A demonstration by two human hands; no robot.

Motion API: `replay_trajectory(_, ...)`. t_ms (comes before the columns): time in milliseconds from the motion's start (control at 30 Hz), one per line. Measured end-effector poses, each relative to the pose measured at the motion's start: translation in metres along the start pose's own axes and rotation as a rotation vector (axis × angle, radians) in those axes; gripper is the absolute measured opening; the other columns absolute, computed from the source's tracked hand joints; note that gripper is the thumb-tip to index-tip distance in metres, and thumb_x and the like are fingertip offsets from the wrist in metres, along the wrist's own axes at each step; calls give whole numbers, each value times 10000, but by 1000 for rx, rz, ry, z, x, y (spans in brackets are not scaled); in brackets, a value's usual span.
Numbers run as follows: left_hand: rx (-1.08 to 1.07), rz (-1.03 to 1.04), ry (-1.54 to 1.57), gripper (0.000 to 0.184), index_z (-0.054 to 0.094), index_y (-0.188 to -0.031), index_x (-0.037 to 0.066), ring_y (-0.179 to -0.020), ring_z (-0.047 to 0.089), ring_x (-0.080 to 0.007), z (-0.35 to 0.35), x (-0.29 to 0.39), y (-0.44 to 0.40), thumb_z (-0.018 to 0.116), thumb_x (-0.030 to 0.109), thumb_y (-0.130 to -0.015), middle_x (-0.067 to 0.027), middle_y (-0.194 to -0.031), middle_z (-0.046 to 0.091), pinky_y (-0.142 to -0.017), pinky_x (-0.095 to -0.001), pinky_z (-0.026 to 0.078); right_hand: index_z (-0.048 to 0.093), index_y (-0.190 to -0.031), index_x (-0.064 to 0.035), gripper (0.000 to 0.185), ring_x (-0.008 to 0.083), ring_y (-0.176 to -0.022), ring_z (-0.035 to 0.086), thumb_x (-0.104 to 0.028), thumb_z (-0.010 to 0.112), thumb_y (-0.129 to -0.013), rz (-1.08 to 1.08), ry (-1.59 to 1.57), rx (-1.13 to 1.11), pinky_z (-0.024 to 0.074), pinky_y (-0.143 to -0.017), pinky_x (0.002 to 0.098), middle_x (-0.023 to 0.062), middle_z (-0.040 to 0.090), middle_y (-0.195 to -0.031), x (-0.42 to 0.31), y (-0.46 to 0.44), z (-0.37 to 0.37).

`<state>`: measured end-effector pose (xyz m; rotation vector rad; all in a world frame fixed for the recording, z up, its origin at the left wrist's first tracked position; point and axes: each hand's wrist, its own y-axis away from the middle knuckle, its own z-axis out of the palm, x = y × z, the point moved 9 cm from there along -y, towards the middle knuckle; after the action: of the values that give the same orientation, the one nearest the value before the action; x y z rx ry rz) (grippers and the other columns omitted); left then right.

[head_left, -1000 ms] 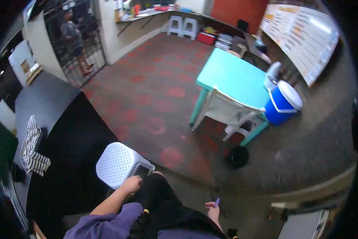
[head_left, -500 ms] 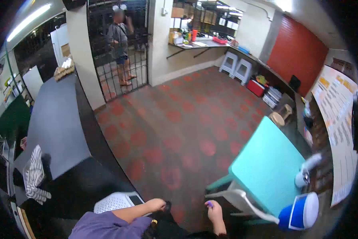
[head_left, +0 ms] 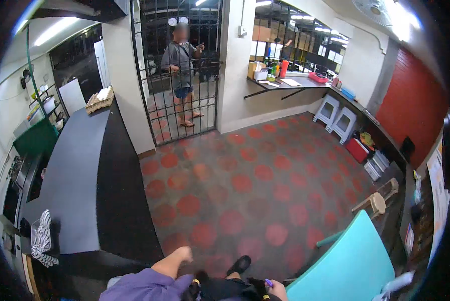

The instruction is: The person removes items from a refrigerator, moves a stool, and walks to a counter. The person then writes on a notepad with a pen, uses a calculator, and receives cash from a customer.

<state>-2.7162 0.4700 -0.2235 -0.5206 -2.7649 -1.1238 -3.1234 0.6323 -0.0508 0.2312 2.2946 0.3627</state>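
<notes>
My left hand [head_left: 186, 253] hangs in front of my body, below the purple sleeve [head_left: 143, 284], over the floor. Its fingers are mostly hidden and blurred, so I cannot tell whether it holds anything. Close to the green table's left edge, my right hand [head_left: 277, 289] is closed on a small purple object [head_left: 269, 283] whose kind I cannot make out. Dark hair tails with yellow ties [head_left: 197, 282] hang near both hands. One black shoe [head_left: 240, 265] shows between my hands.
A dark counter [head_left: 77, 175] runs along the left, with egg trays [head_left: 100, 100] and a striped cloth [head_left: 44, 238]. The green table [head_left: 350, 266] stands at right, near a wooden chair [head_left: 378, 202]. Behind the barred gate [head_left: 182, 75] stands a person [head_left: 182, 60]. Grey stools [head_left: 335, 118] are at the back.
My view has lifted and come nearer the gate. My right hand has dropped to the lower edge. The white chair and blue jug have left view; a shoe has appeared.
</notes>
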Motion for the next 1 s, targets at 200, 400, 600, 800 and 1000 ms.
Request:
replay_trajectory(200,-86,-197,429,276,736,-904,131,-922,643,-284,-41,42,-66,712,350,-738,-124,-925,697,-830,-434,503,690,-1026,-98,239,345,-923,653,-162,564,-833,-98,53,7,519,-818,390,164,683,-944,82,-185,-87)
replay_trajectory(400,202,-132,856,254,737,-891,145,-887,653,-265,-195,129,-164,659,361,-783,-97,-897,701,-793,-412,509,668,-1019,-74,249,398,-939,622,-125,564,-799,-182,346,-20,495,-824,474,221,657,-995,51,-386,-198)
replay_trajectory(600,112,-155,819,255,737,-879,158,-852,662,-246,-261,105,-285,606,371,-828,-71,-870,705,-756,-391,515,670,-964,-36,190,341,-883,654,-57,539,-828,-241,59,207,510,-777,423,192,671,-932,12,-577,-295)
replay_trajectory(800,-222,-48,74,280,738,-867,172,-817,672,-227,-355,-17,-428,553,382,-874,-44,-843,709,-718,-369,521,675,-978,-19,187,267,-814,673,-78,544,-859,367,-153,89,503,-741,357,167,685,-853,125,-669,-307)
replay_trajectory(1000,52,-97,444,104,696,-718,80,-647,650,-176,-612,10,-673,719,165,-773,-63,-710,694,-585,-363,500,657,-941,-10,177,247,-723,630,-102,527,-864,734,-187,116,475,-659,359,143,642,-782,265,-680,-341)
